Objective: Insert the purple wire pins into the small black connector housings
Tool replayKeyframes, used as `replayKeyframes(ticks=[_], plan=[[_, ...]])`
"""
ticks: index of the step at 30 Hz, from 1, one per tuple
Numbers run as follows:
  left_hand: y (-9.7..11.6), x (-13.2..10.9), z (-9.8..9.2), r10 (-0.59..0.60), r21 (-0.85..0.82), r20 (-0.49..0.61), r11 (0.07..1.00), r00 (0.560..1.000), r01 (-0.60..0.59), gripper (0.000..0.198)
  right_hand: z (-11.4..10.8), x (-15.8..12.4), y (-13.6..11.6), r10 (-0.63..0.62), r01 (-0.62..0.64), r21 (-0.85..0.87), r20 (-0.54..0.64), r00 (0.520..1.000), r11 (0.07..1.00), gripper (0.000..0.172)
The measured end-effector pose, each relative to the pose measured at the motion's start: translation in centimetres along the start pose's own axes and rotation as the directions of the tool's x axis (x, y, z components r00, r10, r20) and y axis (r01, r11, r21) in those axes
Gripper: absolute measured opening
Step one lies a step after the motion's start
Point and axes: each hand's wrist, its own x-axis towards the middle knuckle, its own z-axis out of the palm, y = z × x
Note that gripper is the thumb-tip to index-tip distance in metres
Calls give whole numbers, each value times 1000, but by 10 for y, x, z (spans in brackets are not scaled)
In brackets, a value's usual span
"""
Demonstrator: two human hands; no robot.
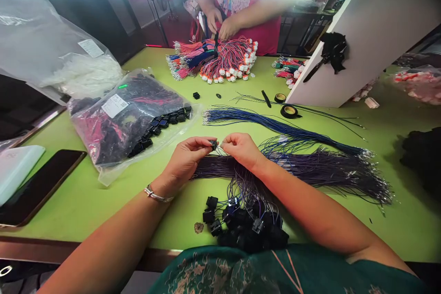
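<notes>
At the centre of the frame, the left hand point(186, 158) grips a black connector point(214, 145); the right hand point(244, 149) has its grip pinched on a thin wire point(220, 144) beside it. Wired connectors point(241, 224) lie bottom centre on the table point(172, 227).

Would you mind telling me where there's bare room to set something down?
Bare tabletop shows between the smartphone and left forearm, and between the black heap and right arm. Below the right hand, purple wires and black connectors crowd together.
</notes>
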Motion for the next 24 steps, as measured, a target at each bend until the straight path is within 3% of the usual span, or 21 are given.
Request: replayKeyframes(ticks=[13, 17, 21, 24], plan=[[-4, -1, 4, 25, 121, 25, 992, 999, -27, 7, 3, -1, 4, -7, 7, -10, 37, 999, 1000, 16], [6, -4, 3, 68, 119, 49, 990, 996, -74, 7, -10, 0, -9, -51, 54, -21, 113, 992, 998, 17], [29, -20, 10, 137, 198, 191, 964, 972, -175, 4, -36, 5, -24, -119, 166, -263, 185, 976, 950, 22], [40, -38, 22, 192, 253, 407, 916, 893, -313, 7, -47, 7, -25, -9, 181, -631, 265, 964, 755, 13]])
